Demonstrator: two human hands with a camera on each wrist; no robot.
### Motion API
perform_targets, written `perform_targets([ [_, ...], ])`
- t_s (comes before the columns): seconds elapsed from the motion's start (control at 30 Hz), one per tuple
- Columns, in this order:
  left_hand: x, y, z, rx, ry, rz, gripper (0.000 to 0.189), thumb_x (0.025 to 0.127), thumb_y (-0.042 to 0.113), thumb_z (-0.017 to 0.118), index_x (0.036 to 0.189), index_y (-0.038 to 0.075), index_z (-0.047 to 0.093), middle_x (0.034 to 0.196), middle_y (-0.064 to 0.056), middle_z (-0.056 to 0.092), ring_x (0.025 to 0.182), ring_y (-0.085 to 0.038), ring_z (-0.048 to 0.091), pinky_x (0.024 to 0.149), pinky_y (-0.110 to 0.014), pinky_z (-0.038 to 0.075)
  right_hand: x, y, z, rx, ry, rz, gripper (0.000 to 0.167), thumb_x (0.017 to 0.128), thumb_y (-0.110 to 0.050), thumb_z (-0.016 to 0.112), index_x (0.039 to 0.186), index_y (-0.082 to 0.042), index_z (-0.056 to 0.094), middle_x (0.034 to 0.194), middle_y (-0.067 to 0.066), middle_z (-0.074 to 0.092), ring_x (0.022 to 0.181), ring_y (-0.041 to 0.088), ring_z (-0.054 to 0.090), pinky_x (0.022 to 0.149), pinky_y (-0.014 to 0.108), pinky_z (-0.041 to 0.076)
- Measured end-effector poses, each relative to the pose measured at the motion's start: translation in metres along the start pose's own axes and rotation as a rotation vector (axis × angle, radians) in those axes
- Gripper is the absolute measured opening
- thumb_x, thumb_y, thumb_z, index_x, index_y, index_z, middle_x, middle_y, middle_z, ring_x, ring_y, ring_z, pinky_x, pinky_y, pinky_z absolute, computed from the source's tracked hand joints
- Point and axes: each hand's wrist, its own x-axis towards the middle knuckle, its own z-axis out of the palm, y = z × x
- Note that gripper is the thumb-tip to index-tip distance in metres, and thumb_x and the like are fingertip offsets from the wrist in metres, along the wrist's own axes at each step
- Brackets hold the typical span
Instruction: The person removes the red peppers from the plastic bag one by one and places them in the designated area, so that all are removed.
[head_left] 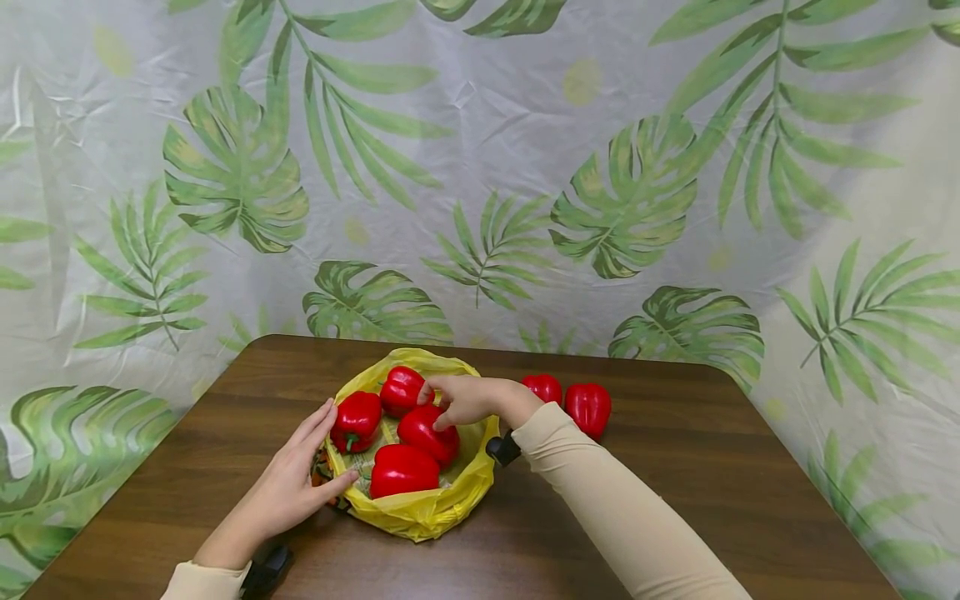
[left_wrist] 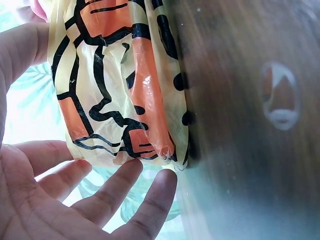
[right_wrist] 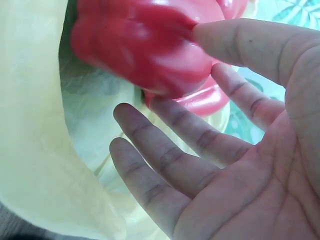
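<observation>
A yellow plastic bag (head_left: 468, 500) with its rim rolled down stands on the table, several red bell peppers inside. My right hand (head_left: 468, 397) reaches in over the far right rim and holds a middle bell pepper (head_left: 429, 437), thumb and fingertips on its skin in the right wrist view. Around it lie a left pepper (head_left: 357, 419), a back pepper (head_left: 401, 390) and a front pepper (head_left: 405, 472). My left hand (head_left: 291, 483) rests against the bag's left side, fingers spread and nearly straight. In the left wrist view its fingertips touch the bag's orange-and-black printed wall (left_wrist: 115, 80).
Two more red bell peppers, a nearer one (head_left: 588, 410) and a partly hidden one (head_left: 542, 387), lie on the table right of the bag, behind the right forearm. The brown wooden table (head_left: 720, 467) ends at a leaf-patterned curtain (head_left: 495, 150).
</observation>
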Motion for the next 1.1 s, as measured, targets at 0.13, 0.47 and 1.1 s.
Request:
perform_targets([
  [0.13,0.0,0.0,0.0,-0.002,-0.001,0.001,0.095,0.092,0.035,0.086,0.163,-0.006,0.038,0.172,-0.026,0.033,0.152,-0.049,0.043,0.117,-0.066,0.042,0.0,0.001,0.001,0.017,-0.011,0.014,0.047,0.101,-0.008,0.071,0.145,-0.012,0.054,0.151,0.016,0.055,0.135,0.033,0.061,0.112,0.047,0.054],
  [0.47,0.0,0.0,0.0,-0.004,-0.003,0.005,0.096,0.092,0.035,0.086,0.163,-0.006,0.037,0.172,-0.026,0.033,0.152,-0.05,0.043,0.116,-0.066,0.043,0.007,0.005,0.003,0.082,-0.066,0.082,0.064,0.102,-0.014,0.071,0.16,-0.013,0.043,0.14,0.02,0.063,0.123,0.036,0.066,0.107,0.051,0.056],
  [1.1,-0.001,-0.001,0.001,-0.013,0.008,0.022,0.095,0.093,0.033,0.086,0.164,-0.006,0.037,0.172,-0.025,0.033,0.15,-0.05,0.045,0.113,-0.067,0.046,0.011,0.006,0.007,0.188,-0.066,0.097,0.049,0.102,-0.024,0.075,0.139,-0.014,0.045,0.098,0.003,0.058,0.092,0.022,0.056,0.08,0.031,0.047],
])
